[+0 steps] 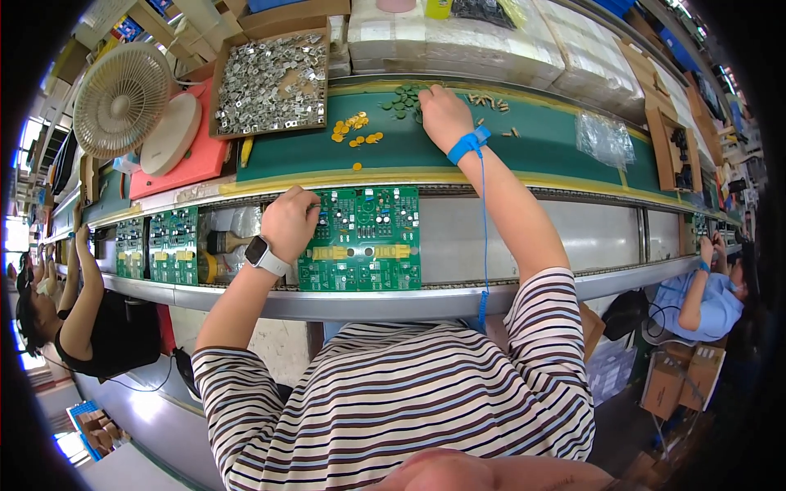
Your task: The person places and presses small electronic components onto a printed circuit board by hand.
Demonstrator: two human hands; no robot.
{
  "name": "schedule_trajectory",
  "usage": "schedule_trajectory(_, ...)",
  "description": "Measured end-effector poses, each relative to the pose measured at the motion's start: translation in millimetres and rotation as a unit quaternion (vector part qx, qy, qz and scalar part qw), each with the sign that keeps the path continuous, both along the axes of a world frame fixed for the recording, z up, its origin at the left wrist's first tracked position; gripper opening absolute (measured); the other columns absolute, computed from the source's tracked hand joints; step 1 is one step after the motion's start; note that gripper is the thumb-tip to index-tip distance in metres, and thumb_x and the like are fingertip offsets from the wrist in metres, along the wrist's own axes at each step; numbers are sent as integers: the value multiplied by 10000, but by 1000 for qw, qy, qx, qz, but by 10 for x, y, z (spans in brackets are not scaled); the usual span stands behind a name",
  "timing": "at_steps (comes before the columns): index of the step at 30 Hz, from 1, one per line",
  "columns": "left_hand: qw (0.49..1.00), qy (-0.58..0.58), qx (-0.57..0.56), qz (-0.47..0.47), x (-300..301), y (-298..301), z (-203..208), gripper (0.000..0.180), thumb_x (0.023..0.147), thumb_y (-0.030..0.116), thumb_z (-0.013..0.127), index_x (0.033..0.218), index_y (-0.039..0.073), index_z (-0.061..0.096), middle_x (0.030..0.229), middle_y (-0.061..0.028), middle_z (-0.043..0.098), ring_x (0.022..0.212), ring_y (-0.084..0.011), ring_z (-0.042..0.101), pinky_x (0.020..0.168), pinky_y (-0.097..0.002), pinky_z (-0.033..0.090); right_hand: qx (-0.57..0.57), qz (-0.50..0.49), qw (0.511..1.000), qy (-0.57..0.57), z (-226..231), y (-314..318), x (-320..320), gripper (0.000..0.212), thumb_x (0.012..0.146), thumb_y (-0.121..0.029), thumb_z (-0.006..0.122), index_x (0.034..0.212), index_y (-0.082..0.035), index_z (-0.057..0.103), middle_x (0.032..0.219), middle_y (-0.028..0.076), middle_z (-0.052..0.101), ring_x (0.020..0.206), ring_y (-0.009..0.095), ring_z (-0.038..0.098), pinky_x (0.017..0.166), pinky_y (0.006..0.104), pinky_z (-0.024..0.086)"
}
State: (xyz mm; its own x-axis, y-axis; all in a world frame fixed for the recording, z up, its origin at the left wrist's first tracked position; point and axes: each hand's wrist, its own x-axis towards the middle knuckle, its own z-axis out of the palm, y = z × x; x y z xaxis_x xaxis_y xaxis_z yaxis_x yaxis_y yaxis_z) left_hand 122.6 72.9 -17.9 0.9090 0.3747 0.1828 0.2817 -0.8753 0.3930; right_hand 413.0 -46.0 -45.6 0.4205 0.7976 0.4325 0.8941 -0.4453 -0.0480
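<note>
The right hand (pixel 443 113), its grip's state impossible to tell, sat by the right edge of the green discs (pixel 402 101) on the tabletop (pixel 307 158). These lay beyond the circuit board (pixel 385 225), whose far left corner the left hand (pixel 290 219), grip also unclear, overlapped.

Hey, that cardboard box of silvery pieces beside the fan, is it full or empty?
Neither, it's partly filled: silvery pieces cover most of the cardboard box, but a bare brown patch shows right of the middle.
</note>
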Motion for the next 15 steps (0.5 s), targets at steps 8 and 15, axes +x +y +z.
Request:
schedule_trajectory(8,999,41,-22,17,21,15,38,76,750,97,625,808,52,644,800,-97,608,720,-286,605,638,-370,498,112,5,987,119,41,-122,137,106,805,-100,552,854,-21,602,849,142,584,788,320,588,665,409,500)
schedule_trajectory(15,999,52,-10,9,15,29,51,87,764,115,618,816,59,660,827,-106,620,742,-290,609,653,-369,499,198,28,757,623,285,-304,-171,168,838,-109,589,962,1,616,812,102,643,682,180,653,595,287,518)
